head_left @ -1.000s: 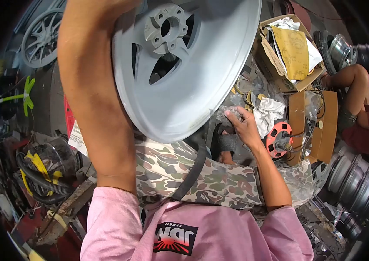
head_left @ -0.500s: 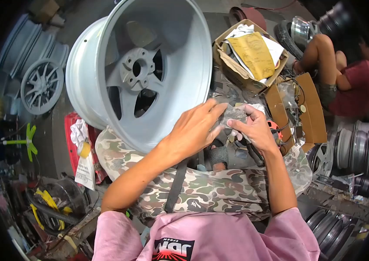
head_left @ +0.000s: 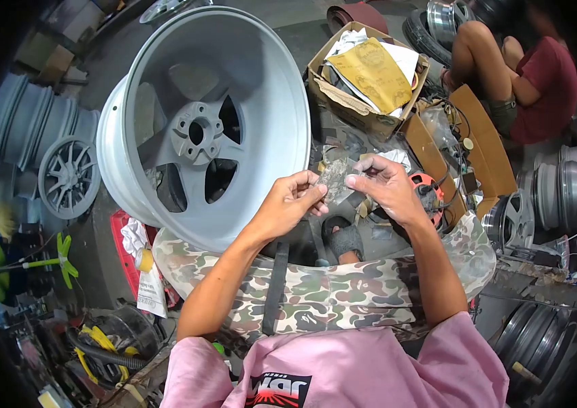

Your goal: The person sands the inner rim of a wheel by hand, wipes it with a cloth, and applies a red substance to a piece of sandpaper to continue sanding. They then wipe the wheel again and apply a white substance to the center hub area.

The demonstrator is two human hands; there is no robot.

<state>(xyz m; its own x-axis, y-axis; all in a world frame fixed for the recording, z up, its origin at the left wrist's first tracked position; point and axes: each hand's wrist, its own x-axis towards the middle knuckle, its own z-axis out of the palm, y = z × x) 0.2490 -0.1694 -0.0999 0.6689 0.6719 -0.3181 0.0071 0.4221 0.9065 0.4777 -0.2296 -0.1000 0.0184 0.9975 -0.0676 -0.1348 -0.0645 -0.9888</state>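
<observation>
A small, worn grey piece of sandpaper (head_left: pixel 335 179) is held up between my two hands, its face mottled and dusty. My left hand (head_left: pixel 292 206) pinches its left edge between thumb and fingers. On the opposite edge, the thumb and fingertips of my right hand (head_left: pixel 387 188) are closed on it. A large grey-primed wheel rim (head_left: pixel 286 122) leans just beyond my left hand, with its hollow barrel facing me and its spokes at the back. Camouflage-patterned cloth (head_left: pixel 349 292) covers my lap below both forearms.
A cardboard box (head_left: pixel 363 122) of papers stands ahead, beside a second open carton (head_left: pixel 489 146) holding cables. A person (head_left: pixel 547 81) sits at the upper right. Stacked rims (head_left: pixel 570 197) line the right side. A red case (head_left: pixel 125 248) lies at left, near a spoked wheel (head_left: pixel 69 177).
My hands have moved apart, and the sandpaper, bunched between them before, now shows flatter. The camera view has shifted, so the rim appears further left.
</observation>
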